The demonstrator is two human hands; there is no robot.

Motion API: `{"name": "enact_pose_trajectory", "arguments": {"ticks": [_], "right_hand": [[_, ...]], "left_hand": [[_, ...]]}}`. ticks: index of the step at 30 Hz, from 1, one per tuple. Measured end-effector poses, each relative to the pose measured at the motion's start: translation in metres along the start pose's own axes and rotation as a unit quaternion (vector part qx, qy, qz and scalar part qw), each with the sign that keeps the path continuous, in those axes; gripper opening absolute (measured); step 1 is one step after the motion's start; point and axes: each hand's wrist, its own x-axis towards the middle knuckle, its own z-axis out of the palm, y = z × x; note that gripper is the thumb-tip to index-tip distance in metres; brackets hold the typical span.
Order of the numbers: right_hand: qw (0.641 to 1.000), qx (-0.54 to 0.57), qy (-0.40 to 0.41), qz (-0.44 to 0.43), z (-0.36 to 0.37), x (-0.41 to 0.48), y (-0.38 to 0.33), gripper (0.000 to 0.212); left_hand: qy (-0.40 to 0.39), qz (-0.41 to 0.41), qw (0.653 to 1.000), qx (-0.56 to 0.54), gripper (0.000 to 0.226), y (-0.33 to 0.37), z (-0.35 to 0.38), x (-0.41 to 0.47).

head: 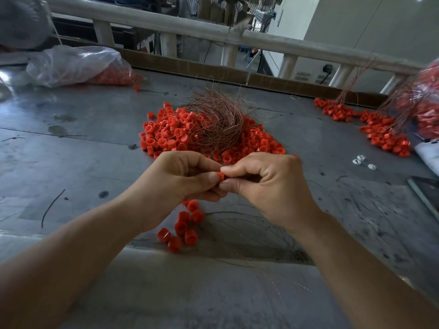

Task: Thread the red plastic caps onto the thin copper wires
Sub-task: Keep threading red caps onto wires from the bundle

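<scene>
At centre the left hand [187, 179] and right hand [268, 184] both pinch one cap [221, 176] and hide most of it; any wire is too thin to make out. At 12 o'clock a wire tangle [218, 122] lies on the cap pile [164, 134] on the bench [83, 143]. At 3 o'clock blurred caps [425, 110] run off the edge.
</scene>
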Motion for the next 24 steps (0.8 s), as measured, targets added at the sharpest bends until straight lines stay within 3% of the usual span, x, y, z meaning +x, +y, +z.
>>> {"name": "enact_pose_trajectory", "arguments": {"ticks": [6,13,18,21,24], "right_hand": [[1.0,0.014,-0.004,-0.002,-0.002,0.0,0.001,0.02],[0.999,0.038,-0.03,0.015,-0.001,-0.001,0.001,0.018],[0.997,0.054,-0.054,0.019,-0.003,0.001,-0.001,0.026],[0.992,0.056,-0.106,0.037,-0.005,0.002,0.0,0.035],[0.988,0.037,-0.148,0.015,-0.005,0.003,0.001,0.023]], "left_hand": [[0.001,-0.001,1.0,-0.008,0.014,-0.001,0.001,0.0],[-0.053,-0.012,0.998,0.007,0.016,0.001,-0.005,-0.003],[-0.079,-0.02,0.997,-0.013,0.016,0.004,-0.007,-0.002],[-0.094,-0.027,0.995,-0.012,0.029,0.004,-0.01,-0.003],[-0.102,-0.031,0.994,-0.018,0.039,0.002,-0.011,-0.003]]}}
